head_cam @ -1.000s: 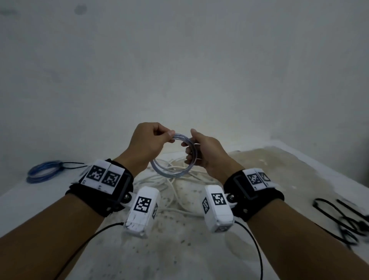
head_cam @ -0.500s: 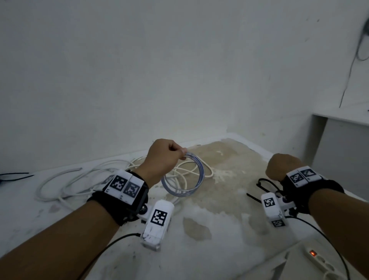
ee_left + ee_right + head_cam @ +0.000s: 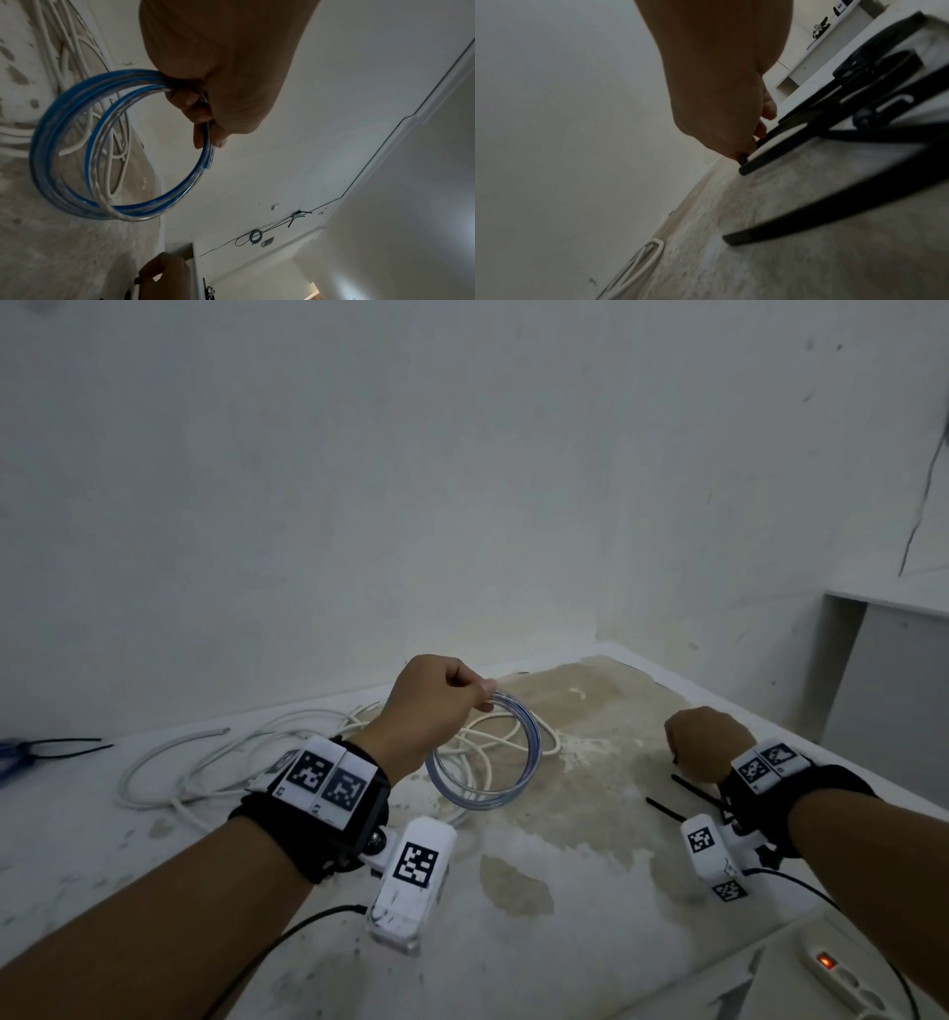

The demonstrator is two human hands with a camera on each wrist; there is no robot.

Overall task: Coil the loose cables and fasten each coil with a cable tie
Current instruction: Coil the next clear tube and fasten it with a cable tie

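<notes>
My left hand (image 3: pixel 436 706) grips the top of a clear, blue-striped cable coil (image 3: pixel 482 801), which hangs above the stained surface. In the left wrist view the coil (image 3: pixel 144 205) shows several turns, and my fingers (image 3: pixel 190 101) are curled round the bundle. A loose white cable (image 3: pixel 205 737) lies tangled on the surface behind it. Far to the right, my right hand (image 3: pixel 703 742) is down on a group of black cable ties (image 3: pixel 667 809). In the right wrist view its fingertips (image 3: pixel 759 130) pinch the end of one black cable tie (image 3: pixel 770 160).
A blue coil (image 3: pixel 10 752) with black ties (image 3: pixel 67 742) lies at the far left edge. A white power strip (image 3: pixel 832 968) with a lit red switch sits at the bottom right. A white shelf unit (image 3: pixel 883 670) stands to the right, and a wall closes the back.
My right hand let go of the coil and moved right, down onto the black cable ties. My left hand now holds the coil alone. The view has swung right.
</notes>
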